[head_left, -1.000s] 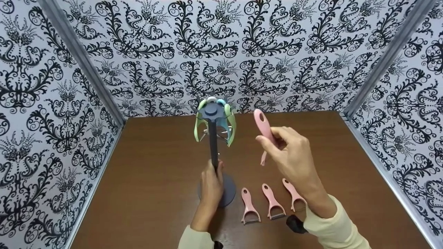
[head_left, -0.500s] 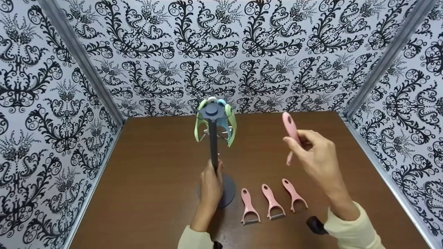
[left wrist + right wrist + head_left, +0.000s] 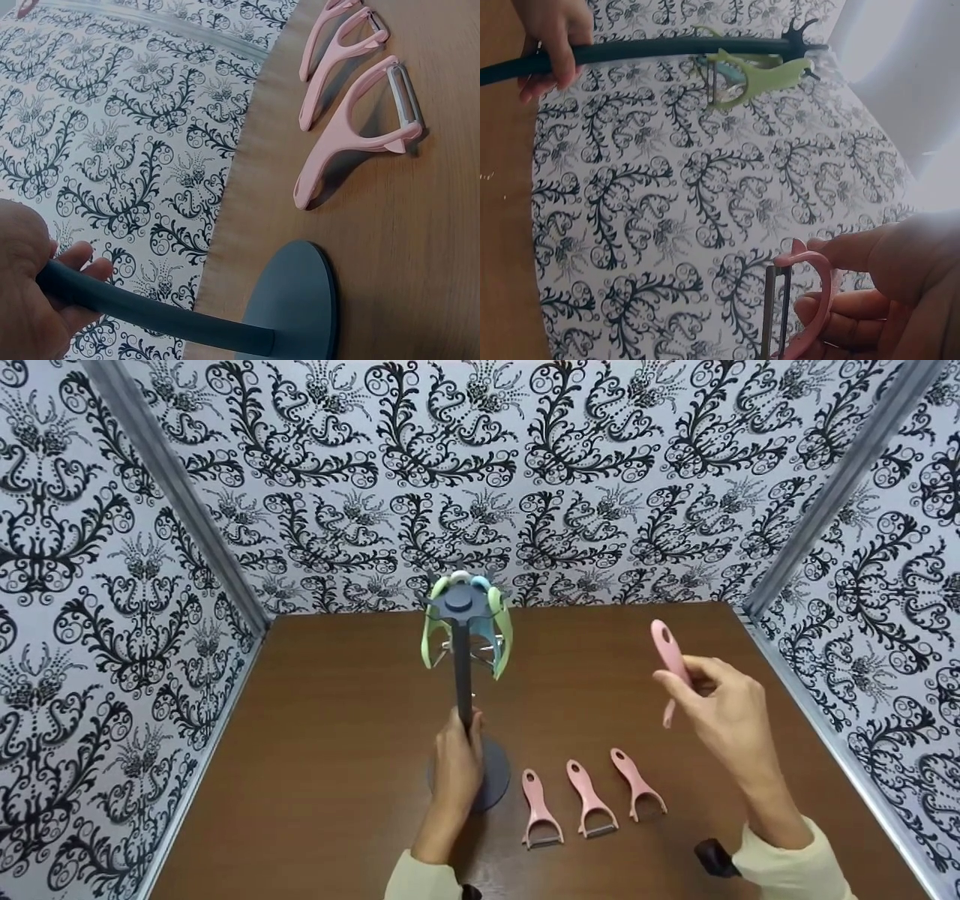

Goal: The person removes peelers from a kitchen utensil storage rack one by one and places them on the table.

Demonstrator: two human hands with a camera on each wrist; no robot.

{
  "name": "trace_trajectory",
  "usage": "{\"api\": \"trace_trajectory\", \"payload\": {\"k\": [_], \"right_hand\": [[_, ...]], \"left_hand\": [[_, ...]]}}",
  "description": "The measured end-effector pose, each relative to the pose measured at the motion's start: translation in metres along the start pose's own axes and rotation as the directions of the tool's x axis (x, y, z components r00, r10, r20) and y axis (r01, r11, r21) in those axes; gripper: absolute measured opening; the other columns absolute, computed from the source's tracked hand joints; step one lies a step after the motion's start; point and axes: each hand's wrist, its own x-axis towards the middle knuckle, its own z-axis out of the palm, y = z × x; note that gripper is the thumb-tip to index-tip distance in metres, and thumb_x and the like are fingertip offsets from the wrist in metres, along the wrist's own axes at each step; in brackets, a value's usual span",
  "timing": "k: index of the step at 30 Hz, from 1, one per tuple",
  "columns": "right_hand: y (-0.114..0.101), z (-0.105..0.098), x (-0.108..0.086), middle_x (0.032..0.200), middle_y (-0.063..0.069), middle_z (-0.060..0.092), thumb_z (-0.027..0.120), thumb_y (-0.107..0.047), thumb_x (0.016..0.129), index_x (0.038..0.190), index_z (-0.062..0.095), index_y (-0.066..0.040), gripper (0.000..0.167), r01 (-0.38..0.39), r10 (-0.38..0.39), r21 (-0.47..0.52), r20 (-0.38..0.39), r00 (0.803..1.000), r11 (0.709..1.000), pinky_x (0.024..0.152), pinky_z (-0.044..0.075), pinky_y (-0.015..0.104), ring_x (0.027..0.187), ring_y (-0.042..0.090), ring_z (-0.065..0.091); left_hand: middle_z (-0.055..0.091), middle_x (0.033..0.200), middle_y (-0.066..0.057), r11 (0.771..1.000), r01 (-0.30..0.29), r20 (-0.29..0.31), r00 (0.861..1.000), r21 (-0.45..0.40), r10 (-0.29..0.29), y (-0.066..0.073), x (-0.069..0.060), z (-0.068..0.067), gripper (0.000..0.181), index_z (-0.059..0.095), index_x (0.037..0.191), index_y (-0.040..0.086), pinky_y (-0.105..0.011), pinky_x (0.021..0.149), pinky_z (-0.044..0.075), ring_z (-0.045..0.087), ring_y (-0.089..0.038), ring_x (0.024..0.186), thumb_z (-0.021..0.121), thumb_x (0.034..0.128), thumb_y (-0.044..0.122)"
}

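My left hand (image 3: 457, 757) grips the dark grey post of a utensil stand (image 3: 463, 675), whose round base (image 3: 292, 307) rests on the table. Green, white and blue peelers hang from the hooks at its top; a green peeler (image 3: 769, 81) shows clearly in the right wrist view. Off to the right, my right hand (image 3: 724, 716) holds a pink peeler (image 3: 670, 651) in the air, handle end up, pinched between thumb and fingers. Its blade (image 3: 776, 311) faces the right wrist camera. Fingers hide part of its handle.
Three more pink peelers lie in a row right of the base: a near one (image 3: 540, 810), a middle one (image 3: 591, 799) and a right one (image 3: 636, 784). Patterned walls (image 3: 480, 472) enclose the brown table (image 3: 322, 735) at the back and sides.
My right hand has moved to the right, away from the stand, carrying the pink peeler. The left hand, the stand and the peelers on the table have stayed put.
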Motion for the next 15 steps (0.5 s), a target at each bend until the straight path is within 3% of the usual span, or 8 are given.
{"api": "trace_trajectory", "payload": {"k": [4, 15], "right_hand": [[0.015, -0.004, -0.003, 0.074, 0.006, 0.073, 0.085, -0.017, 0.088, 0.106, 0.078, -0.003, 0.024, -0.009, 0.008, -0.04, -0.005, 1.0, 0.999, 0.06, 0.04, 0.016, 0.067, 0.0, 0.06], [0.055, -0.012, -0.013, 0.084, 0.01, 0.076, 0.085, -0.025, 0.088, 0.113, 0.077, -0.003, 0.034, -0.094, 0.091, -0.134, -0.028, 0.995, 0.987, 0.066, 0.039, 0.022, 0.067, 0.003, 0.059]], "left_hand": [[0.069, 0.085, -0.002, 1.0, 0.002, 0.016, 1.0, -0.008, -0.002, -0.001, 0.0, 0.0, 0.01, 0.065, 0.105, 0.004, -0.037, 0.063, 0.054, 0.068, -0.017, 0.074, 0.06, 0.1061, 0.013], [0.068, 0.082, -0.001, 0.999, -0.004, 0.004, 1.0, -0.036, 0.004, -0.002, 0.001, 0.0, 0.011, 0.065, 0.104, 0.004, -0.037, 0.061, 0.053, 0.064, -0.016, 0.069, 0.06, 0.1058, 0.014]]}}
